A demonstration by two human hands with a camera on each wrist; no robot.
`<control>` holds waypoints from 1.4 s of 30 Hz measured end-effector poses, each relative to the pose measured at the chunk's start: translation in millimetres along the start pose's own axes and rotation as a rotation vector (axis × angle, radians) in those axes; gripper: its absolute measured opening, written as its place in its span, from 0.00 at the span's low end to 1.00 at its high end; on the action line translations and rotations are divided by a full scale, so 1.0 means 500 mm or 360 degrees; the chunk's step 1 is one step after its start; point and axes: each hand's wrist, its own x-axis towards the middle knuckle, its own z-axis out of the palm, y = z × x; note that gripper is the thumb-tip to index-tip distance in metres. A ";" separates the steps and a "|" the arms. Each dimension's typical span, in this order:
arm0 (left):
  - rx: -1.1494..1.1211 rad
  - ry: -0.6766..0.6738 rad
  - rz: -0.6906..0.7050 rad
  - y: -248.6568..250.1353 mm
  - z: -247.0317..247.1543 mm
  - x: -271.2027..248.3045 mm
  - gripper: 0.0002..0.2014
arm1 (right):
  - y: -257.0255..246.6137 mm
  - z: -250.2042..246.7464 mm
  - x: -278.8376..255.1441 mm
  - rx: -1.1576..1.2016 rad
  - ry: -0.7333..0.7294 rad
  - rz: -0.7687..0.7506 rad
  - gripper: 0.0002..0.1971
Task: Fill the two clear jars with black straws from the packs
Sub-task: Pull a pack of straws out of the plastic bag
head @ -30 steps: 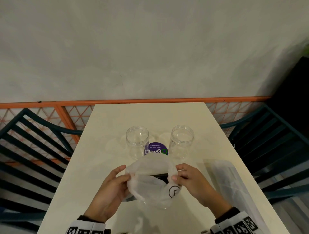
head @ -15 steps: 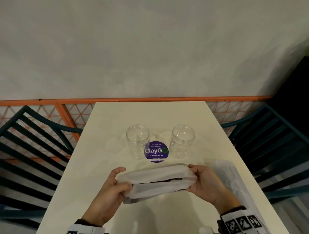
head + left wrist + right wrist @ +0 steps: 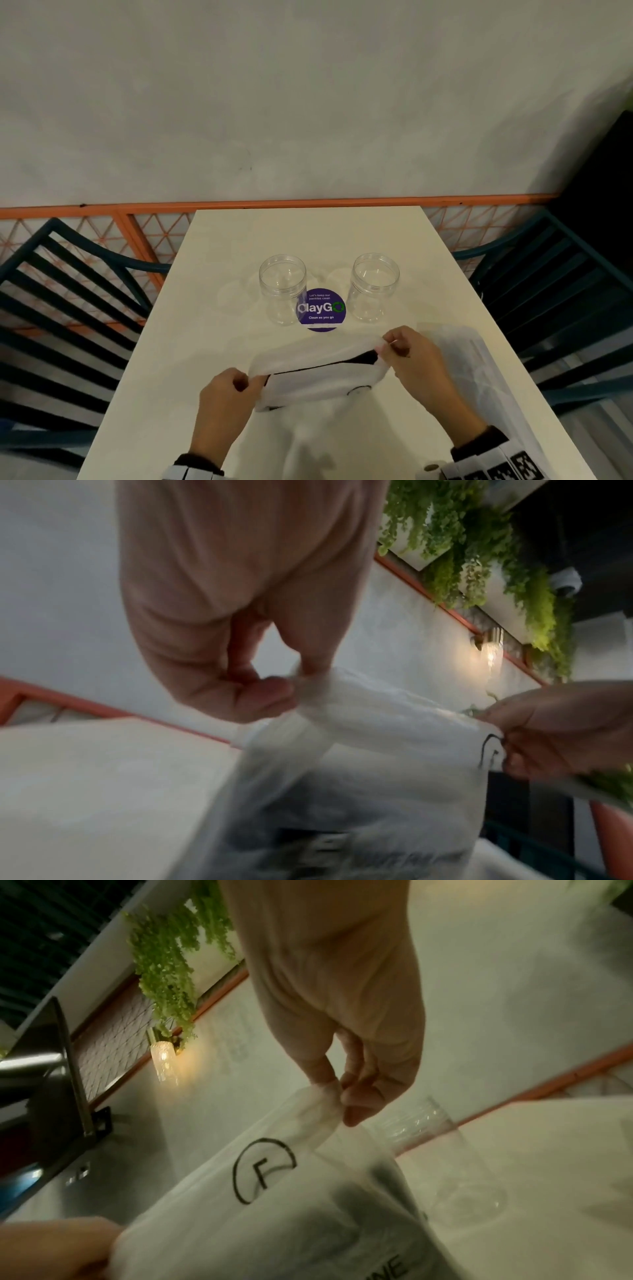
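Two clear jars stand open-mouthed on the cream table (image 3: 239, 246): the left jar (image 3: 282, 287) and the right jar (image 3: 375, 286), both with nothing inside. Nearer me I hold a frosted plastic straw pack (image 3: 318, 380) by its mouth, black straws (image 3: 359, 359) showing in the slit. My left hand (image 3: 236, 383) pinches the pack's left corner (image 3: 308, 685). My right hand (image 3: 397, 346) pinches its right corner (image 3: 325, 1096). A second frosted pack (image 3: 479, 377) lies on the table at the right.
A round purple ClayGO sticker (image 3: 321, 310) sits between the jars. Dark slatted chairs (image 3: 68, 308) flank the table on both sides, with an orange lattice rail (image 3: 137, 219) and a grey wall behind. The table's far half is bare.
The pack's mouth, loosely bunched a second ago, has been pulled wide and flat between my hands. My right hand has risen and moved right, and a slit showing black straws has appeared.
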 end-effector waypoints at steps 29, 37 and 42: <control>-0.0631 -0.0815 -0.0237 0.012 -0.031 -0.006 0.17 | 0.049 -0.044 0.011 0.0810 -0.0743 0.0509 0.12; -0.0158 -0.0210 0.0041 0.007 0.010 0.005 0.10 | 0.021 -0.012 0.004 0.0010 -0.0254 0.0399 0.06; 0.0075 -0.0243 0.0348 0.007 0.017 -0.005 0.15 | 0.022 0.006 -0.014 -0.0464 0.0026 0.0045 0.10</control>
